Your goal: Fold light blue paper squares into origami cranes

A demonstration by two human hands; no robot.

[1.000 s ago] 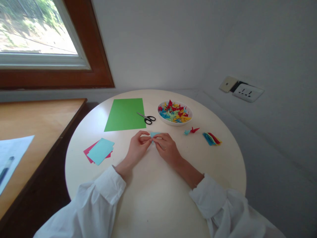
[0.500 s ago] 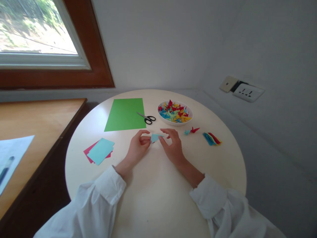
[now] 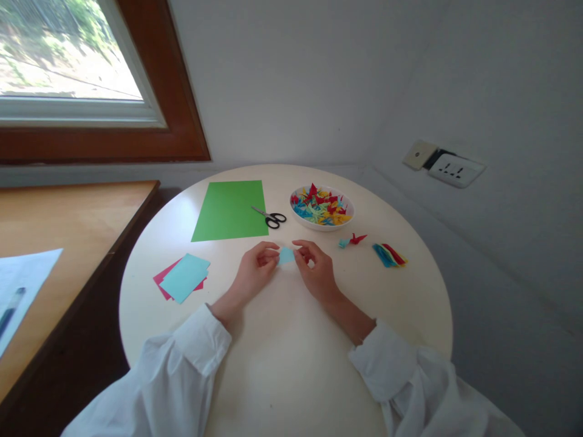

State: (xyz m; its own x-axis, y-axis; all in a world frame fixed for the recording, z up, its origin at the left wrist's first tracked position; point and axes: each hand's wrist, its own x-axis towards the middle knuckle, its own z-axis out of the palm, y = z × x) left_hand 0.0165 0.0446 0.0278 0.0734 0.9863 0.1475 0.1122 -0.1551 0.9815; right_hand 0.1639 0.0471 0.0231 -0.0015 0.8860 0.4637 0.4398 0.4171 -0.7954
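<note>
A small light-blue paper piece [image 3: 286, 255] is pinched between both hands over the middle of the round cream table [image 3: 282, 364]. My left hand [image 3: 255, 270] grips its left edge with curled fingers. My right hand [image 3: 316, 270] grips its right edge between thumb and fingers. Both wrists rest on the tabletop, in white sleeves.
Behind the hands lie a green sheet [image 3: 231, 209], black-handled scissors [image 3: 272, 217] and a white bowl [image 3: 322, 209] of several coloured folded paper cranes. Two small cranes [image 3: 352, 240] and a stack of coloured paper strips [image 3: 390, 254] lie right. Blue and red paper sheets [image 3: 183, 277] lie left. A wooden desk [image 3: 54, 243] adjoins.
The blue paper has been unfolded from a small folded shape to a flatter square. My right hand shifted from covering it to holding its right edge. My left hand stayed in place.
</note>
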